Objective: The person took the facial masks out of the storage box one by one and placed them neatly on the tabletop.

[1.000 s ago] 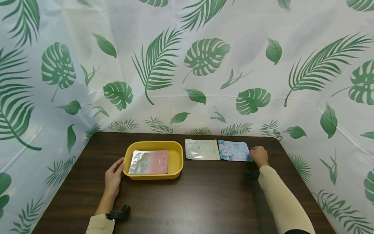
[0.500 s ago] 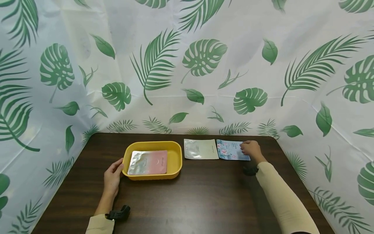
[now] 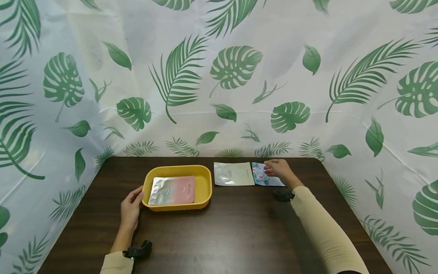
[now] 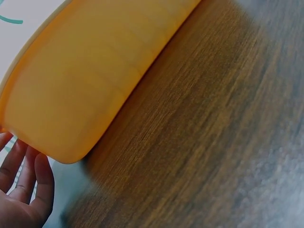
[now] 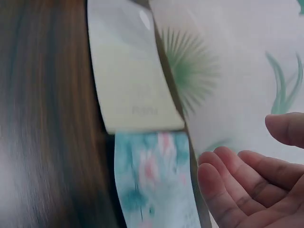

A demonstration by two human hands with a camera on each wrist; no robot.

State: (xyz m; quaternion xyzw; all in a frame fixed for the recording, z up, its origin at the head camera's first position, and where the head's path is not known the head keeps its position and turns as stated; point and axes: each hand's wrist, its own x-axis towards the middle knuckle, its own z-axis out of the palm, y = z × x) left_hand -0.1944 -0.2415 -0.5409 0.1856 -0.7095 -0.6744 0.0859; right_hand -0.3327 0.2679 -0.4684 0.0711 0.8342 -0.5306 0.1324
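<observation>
A yellow plastic tray [image 3: 207, 198] holds a pink-and-silver sachet [image 3: 183, 190], lying flat. At the tray's left end, my left hand [image 3: 131, 207] touches the outer wall near the rim; in the left wrist view its fingers [image 4: 45, 178] are nearly straight. Right of the tray lies a pale cream-and-silver sachet [image 3: 234, 174], and beside it a blue floral sachet [image 3: 259, 177]. Over that floral sachet is my right hand [image 3: 280, 170], covering part of it. The right wrist view shows its thumb [image 5: 287, 128] apart from the loosely bent fingers, with nothing between them.
The dark wooden table [image 3: 219, 236] ends at the back against a white leaf-printed cloth [image 3: 191, 83], which also rises on both sides. The two loose sachets lie in a row near the table's back edge.
My right hand has moved left, from the blue sachet's right edge to over its middle, and its fingers have loosened. The left hand stays at the tray.
</observation>
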